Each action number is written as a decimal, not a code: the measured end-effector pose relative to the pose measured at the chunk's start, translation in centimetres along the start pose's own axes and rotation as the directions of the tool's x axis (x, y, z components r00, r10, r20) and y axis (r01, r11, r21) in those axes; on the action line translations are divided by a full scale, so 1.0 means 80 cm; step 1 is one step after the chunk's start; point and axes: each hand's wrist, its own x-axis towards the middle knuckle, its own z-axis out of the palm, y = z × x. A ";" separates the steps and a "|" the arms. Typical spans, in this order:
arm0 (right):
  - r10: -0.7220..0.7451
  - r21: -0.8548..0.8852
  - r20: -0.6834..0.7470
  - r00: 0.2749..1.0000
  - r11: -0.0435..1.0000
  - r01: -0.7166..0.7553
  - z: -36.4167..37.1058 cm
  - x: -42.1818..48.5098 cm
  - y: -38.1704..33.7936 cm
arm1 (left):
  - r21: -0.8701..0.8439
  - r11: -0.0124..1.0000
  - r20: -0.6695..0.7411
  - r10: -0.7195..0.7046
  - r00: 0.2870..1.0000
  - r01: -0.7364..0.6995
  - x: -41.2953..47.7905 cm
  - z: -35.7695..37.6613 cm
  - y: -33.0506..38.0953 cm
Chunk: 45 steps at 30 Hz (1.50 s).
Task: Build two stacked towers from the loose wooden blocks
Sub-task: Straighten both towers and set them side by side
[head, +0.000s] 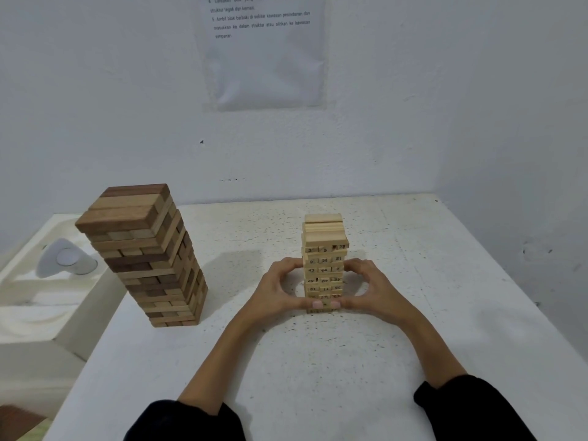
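Pale tower (324, 237) upright mid-worktop (318, 361), long axis vertical, dead between both hands. Left hand (276, 291) and right hand (372, 288) grasp its sides, fingers (288, 264) curled, thumbs meeting low in front.

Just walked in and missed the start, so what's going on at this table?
A person holds the small pale numbered tower on the white table, left hand and right hand cupped round its lower half, thumbs meeting in front. The larger brown tower stands apart to the left, untouched. No loose blocks are in view, so both towers look built.
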 end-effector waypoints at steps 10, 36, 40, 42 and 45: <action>0.012 0.117 -0.010 1.000 0.993 -0.010 -0.005 -0.002 -0.002 | -0.052 0.999 -0.011 -0.008 1.000 0.008 -0.004 -0.004 0.001; -0.020 0.108 -0.055 0.998 0.994 0.026 0.012 0.000 -0.004 | 0.195 0.979 -0.077 0.080 0.994 -0.064 -0.003 0.001 0.007; -0.006 0.123 -0.042 0.999 0.992 0.011 0.010 0.003 -0.002 | 0.160 0.987 -0.044 0.008 0.999 -0.001 -0.004 0.002 0.007; -0.005 0.132 -0.029 1.000 0.991 0.009 0.007 0.003 -0.002 | 0.129 0.992 -0.042 0.003 0.999 0.002 -0.004 0.005 0.010; -0.006 0.151 -0.006 1.000 0.988 0.007 0.000 0.003 0.005 | 0.134 0.991 -0.045 0.012 0.999 -0.006 -0.003 0.008 0.012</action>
